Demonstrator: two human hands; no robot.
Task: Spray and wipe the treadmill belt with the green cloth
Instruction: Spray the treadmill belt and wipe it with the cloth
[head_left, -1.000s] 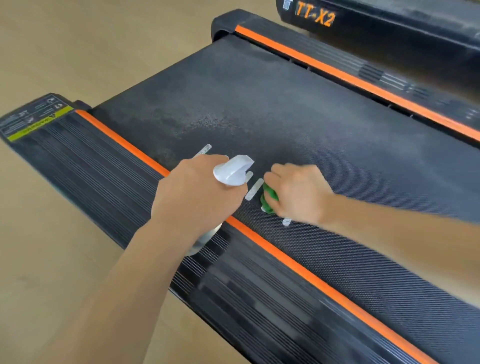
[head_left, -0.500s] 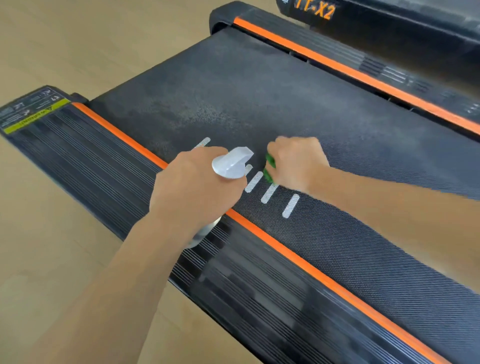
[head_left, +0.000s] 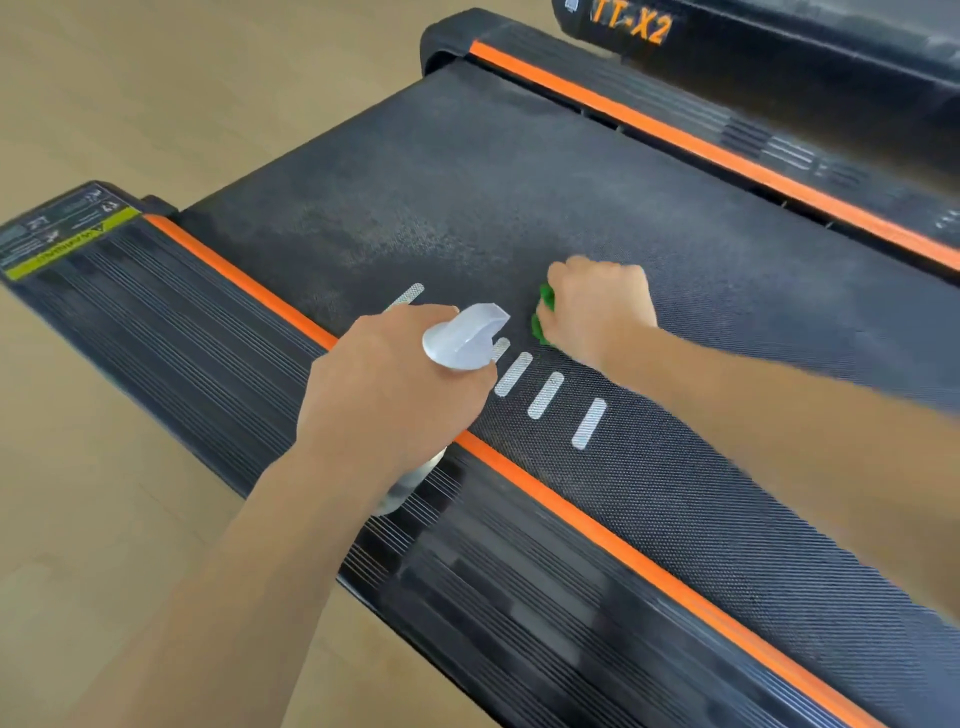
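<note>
We see our right hand (head_left: 597, 312) bunched over the green cloth (head_left: 543, 319), fingers curled round it and pressing it down on the treadmill belt (head_left: 519, 208); only a small green edge of the cloth shows at the hand's left side. Our left hand (head_left: 389, 384) is wrapped round the neck of a spray bottle (head_left: 467, 338), whose white trigger head points toward the cloth and stops just short of it, while the clear body of the bottle hangs below the hand over the near side rail (head_left: 182, 338). The bottle sits above the orange stripe (head_left: 597, 540) that divides the ribbed rail from the belt. A row of white dash marks (head_left: 545, 395) lies on the belt just in front of our right wrist, one of them partly hidden behind the spray head and another further left beyond our left hand. The belt looks greyish and dusty toward its far end. The far rail carries its own orange stripe, and beyond it a black housing bears the orange lettering "TT-X2" (head_left: 631, 23). A yellow-green warning label (head_left: 67, 244) sits at the near rail's end, with wooden floor (head_left: 130, 104) around the machine.
</note>
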